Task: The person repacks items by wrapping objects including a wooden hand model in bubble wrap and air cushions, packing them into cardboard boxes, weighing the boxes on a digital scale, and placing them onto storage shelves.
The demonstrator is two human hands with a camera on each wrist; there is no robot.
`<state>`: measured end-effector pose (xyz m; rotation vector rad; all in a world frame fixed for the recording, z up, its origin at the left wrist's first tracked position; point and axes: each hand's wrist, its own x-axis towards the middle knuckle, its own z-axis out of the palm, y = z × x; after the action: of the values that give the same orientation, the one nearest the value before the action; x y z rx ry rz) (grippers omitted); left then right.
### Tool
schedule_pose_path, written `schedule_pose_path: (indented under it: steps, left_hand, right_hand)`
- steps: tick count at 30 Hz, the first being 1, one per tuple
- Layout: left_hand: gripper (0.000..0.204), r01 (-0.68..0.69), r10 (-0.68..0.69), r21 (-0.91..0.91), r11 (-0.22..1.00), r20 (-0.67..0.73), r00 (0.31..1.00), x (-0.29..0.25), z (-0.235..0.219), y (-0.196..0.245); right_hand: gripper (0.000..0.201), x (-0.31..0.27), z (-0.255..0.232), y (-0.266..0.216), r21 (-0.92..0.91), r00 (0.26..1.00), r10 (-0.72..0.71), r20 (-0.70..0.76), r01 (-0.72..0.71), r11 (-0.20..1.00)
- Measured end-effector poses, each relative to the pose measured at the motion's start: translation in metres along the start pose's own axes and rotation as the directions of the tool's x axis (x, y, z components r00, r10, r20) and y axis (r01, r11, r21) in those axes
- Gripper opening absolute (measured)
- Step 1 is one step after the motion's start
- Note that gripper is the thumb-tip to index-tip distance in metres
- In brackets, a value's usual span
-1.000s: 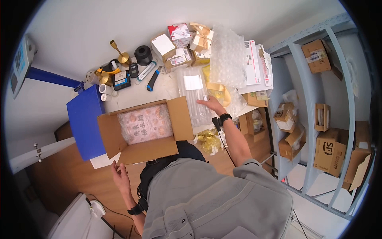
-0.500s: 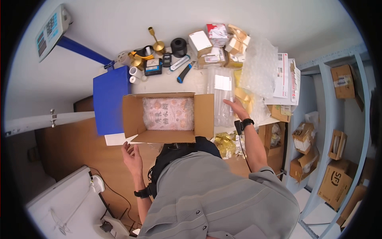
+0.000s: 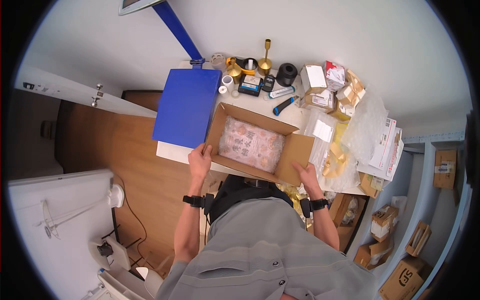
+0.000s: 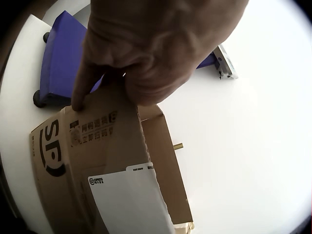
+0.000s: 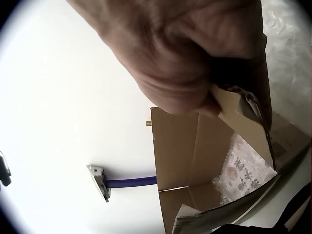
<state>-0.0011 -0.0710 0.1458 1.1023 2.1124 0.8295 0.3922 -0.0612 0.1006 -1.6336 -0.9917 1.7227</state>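
An uncovered cardboard box (image 3: pixel 296 156) stands at the table's front edge, a flap folded outward on its right. Inside lies a pinkish printed pack (image 3: pixel 250 144) in bubble wrap. My left hand (image 3: pixel 200 162) grips the box's front left corner; in the left wrist view, the thumb and fingers of this hand (image 4: pixel 156 53) straddle the cardboard edge above the SF print. On the other side my right hand (image 3: pixel 309 178) holds the right flap near its front corner. The right wrist view has that hand (image 5: pixel 190 58) curled over the flap's edge, its fingertips partly hidden.
Left of the box is a blue scale platform (image 3: pixel 187 107). Behind it lie a utility knife (image 3: pixel 285 105), a black label printer (image 3: pixel 250 85) and tape rolls (image 3: pixel 228 82). Clear plastic packaging (image 3: pixel 320 131), bubble wrap (image 3: pixel 367 117) and small boxes crowd the right, beside a shelf rack (image 3: pixel 425 187).
My right hand has left the clear plastic packaging and taken hold of the box's right flap. My left hand has come up onto the left corner. The box now sits turned, and the head view has shifted left.
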Motion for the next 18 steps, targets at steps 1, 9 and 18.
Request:
schedule_pose_path:
  steps: [1,9,18]
  left_hand:
    - [0.027,-0.031,0.036,0.123,0.992,-0.037,0.999,-0.002,-0.007,0.016]
    - [0.025,-0.038,0.036,-0.011,0.999,-0.143,0.989,-0.028,-0.083,0.052]
    - [0.030,-0.009,-0.068,-0.305,0.952,-0.242,0.968,0.115,-0.227,-0.042]
  right_hand:
    - [0.035,-0.006,-0.001,-0.002,-0.021,0.999,-0.030,-0.021,0.030,0.999]
    - [0.026,-0.062,0.021,-0.118,0.027,0.983,-0.176,-0.050,0.177,0.984]
    - [0.028,0.082,0.219,-0.178,-0.034,0.938,-0.278,0.204,0.291,0.956]
